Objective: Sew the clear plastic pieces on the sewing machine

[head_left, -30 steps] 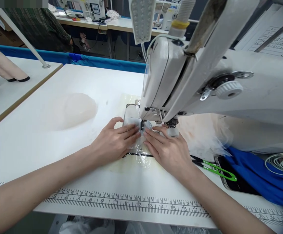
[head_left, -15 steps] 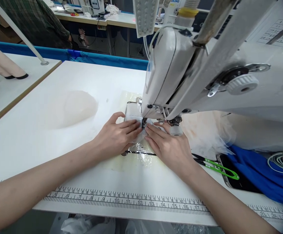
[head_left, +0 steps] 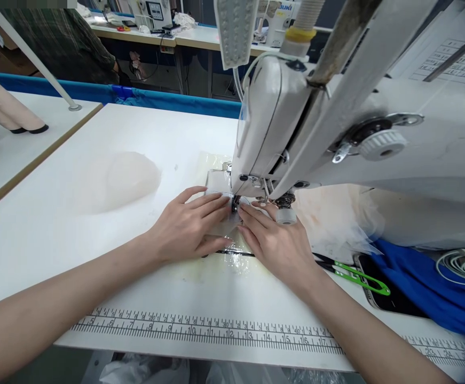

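A white sewing machine [head_left: 262,122] stands over the table, its presser foot [head_left: 235,204] down between my two hands. My left hand [head_left: 186,224] lies flat just left of the foot, fingers stretched out and thumb apart. On the right of the foot, my right hand [head_left: 278,237] rests with its fingers extended, fingertips close to the needle area. Some thin, see-through material seems to lie under the fingertips, but its edges are hard to make out. Pale sheer fabric [head_left: 336,213] lies bunched to the right of my right hand, under the machine arm.
Green-handled scissors [head_left: 362,277] lie on a phone [head_left: 396,298] beside blue cloth [head_left: 428,282]. A sheer pale piece [head_left: 132,178] rests on the table at left. A printed ruler [head_left: 212,330] runs along the front edge. Behind, a person in a plaid sleeve [head_left: 64,48] is partly visible.
My left thumb has swung outward, away from the other fingers, and the left hand has flattened. The right hand stays nearly in place. The view has shifted slightly.
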A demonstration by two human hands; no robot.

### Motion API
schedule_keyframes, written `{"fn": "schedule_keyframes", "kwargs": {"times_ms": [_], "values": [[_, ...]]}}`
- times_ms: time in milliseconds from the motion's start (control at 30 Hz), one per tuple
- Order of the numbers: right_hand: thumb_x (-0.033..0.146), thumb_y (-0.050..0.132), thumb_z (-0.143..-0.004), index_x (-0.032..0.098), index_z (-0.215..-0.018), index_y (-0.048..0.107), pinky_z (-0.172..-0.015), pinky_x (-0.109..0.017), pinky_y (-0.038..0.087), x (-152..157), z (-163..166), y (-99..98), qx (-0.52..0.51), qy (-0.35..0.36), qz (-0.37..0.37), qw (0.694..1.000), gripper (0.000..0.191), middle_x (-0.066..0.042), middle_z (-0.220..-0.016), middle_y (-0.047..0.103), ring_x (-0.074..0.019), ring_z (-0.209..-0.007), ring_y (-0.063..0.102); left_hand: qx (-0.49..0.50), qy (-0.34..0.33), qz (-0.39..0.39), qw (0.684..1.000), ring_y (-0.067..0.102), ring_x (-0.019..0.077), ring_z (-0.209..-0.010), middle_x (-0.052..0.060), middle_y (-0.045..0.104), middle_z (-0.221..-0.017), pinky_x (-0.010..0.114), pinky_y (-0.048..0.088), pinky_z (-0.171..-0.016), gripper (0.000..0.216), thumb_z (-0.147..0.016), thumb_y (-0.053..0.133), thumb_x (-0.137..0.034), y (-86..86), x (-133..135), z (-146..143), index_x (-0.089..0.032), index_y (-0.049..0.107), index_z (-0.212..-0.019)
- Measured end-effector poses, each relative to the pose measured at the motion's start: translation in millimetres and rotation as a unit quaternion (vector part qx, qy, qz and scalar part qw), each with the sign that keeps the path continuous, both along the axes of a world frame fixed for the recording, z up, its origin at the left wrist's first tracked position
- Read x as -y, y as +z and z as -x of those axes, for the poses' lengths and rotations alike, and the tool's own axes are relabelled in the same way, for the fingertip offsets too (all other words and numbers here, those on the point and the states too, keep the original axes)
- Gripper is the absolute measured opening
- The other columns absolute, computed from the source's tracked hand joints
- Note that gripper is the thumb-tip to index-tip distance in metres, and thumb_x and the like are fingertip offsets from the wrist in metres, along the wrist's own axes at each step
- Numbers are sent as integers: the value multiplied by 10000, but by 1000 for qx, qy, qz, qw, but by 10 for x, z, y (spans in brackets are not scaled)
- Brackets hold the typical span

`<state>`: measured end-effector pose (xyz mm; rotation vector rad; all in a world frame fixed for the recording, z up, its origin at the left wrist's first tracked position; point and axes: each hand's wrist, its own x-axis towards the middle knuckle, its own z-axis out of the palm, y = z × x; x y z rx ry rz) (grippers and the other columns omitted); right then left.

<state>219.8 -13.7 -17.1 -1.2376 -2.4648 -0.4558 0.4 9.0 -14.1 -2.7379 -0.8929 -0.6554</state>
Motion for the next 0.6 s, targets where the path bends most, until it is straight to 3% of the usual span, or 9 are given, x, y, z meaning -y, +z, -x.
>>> {"fn": "schedule_keyframes", "kwargs": {"times_ms": [100, 200, 267, 367, 467, 533, 600], "values": [[92, 488, -905, 130, -1089, 690, -860, -366, 449, 23, -7, 19, -23, 22, -19, 999, 276, -71, -996, 756, -215, -923, 656, -22, 21, -8, 1000, 624, 266, -1120, 134, 666, -1214, 462, 398, -1007, 592, -938, 406, -599, 62, 35, 21, -101, 619, -1177], [-30, 461, -825, 152, -999, 701, -794, -346, 455, 79, 15, 52, -72, 41, -21, 996, 348, -35, -945, 762, -193, -858, 659, -4, 14, -71, 997, 657, 186, -678, 42, 725, -802, 407, 446, -736, 452, -953, 431, -530, 129, 73, 41, -149, 668, -908], [-39, 448, -826, 159, -992, 692, -743, -325, 460, 120, 53, 74, -95, 55, -7, 994, 356, -28, -982, 756, -182, -867, 660, 17, 14, -101, 995, 593, 142, -565, -18, 658, -633, 357, 414, -642, 290, -953, 501, -370, 149, 73, 43, -173, 638, -791], [-8, 439, -856, 125, -1108, 652, -754, -324, 480, 161, 116, 95, -83, 88, 32, 992, 356, -75, -1145, 710, -206, -1034, 639, 24, 4, -84, 996, 667, 166, -844, 19, 731, -888, 361, 456, -783, 140, -913, 506, -133, 126, 30, 37, -167, 642, -917], [26, 453, -870, 114, -1058, 659, -817, -340, 495, 182, 147, 102, -86, 99, 44, 990, 293, -87, -1012, 739, -227, -1099, 621, 5, -7, -41, 999, 591, 221, -1165, 75, 661, -1227, 429, 418, -982, 247, -873, 479, -69, 77, -19, 40, -149, 637, -1046], [42, 462, -879, 132, -985, 670, -790, -329, 506, 198, 154, 103, -104, 84, 40, 990, 250, -73, -907, 741, -214, -1011, 653, -9, -14, -25, 1000, 562, 234, -1213, 66, 646, -1258, 459, 389, -1032, 285, -860, 464, -55, 55, -40, 53, -155, 638, -1062], [44, 456, -888, 135, -1009, 663, -756, -311, 515, 216, 161, 101, -102, 74, 53, 991, 256, -74, -934, 734, -195, -932, 665, -15, -37, -11, 999, 589, 208, -1176, 47, 677, -1202, 442, 387, -1051, 312, -872, 431, -39, 43, -55, 69, -165, 632, -1075]]}}
